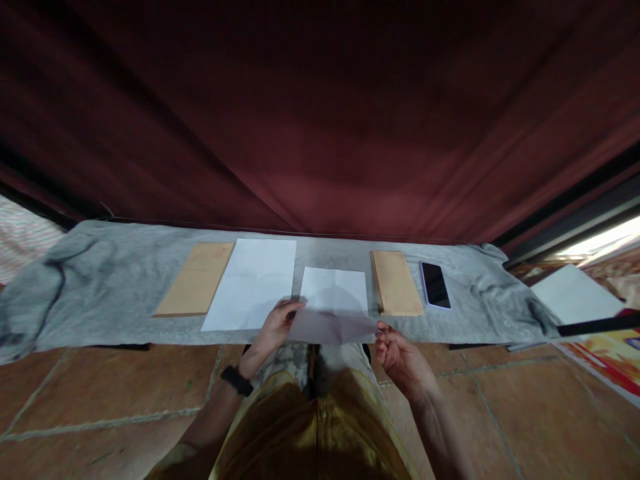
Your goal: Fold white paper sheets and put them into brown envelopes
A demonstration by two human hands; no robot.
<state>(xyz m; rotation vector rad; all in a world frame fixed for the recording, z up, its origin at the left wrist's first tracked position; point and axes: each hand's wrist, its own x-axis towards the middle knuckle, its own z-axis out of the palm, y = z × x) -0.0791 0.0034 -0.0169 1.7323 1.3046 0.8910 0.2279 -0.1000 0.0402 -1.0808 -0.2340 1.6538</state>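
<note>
A creased sheet of white paper (334, 293) lies in front of me, its near part folded up toward me and in shadow. My left hand (281, 323) pinches the left side of the sheet between thumb and fingers. At the right corner, my right hand (395, 350) grips the paper with thumb and forefinger, its other fingers curled. Left of the sheet is a larger stack or sheet of blank white paper (255, 283), close to my left hand. A brown envelope stack (397, 283) lies just beyond my right hand.
More brown envelopes (197, 277) lie at the left on the grey cloth (125, 267). A phone (436, 285) rests at the right. A dark red curtain (320, 133) hangs behind the table. Off the right end are a white sheet (575, 293) and a colourful printed box (610, 360).
</note>
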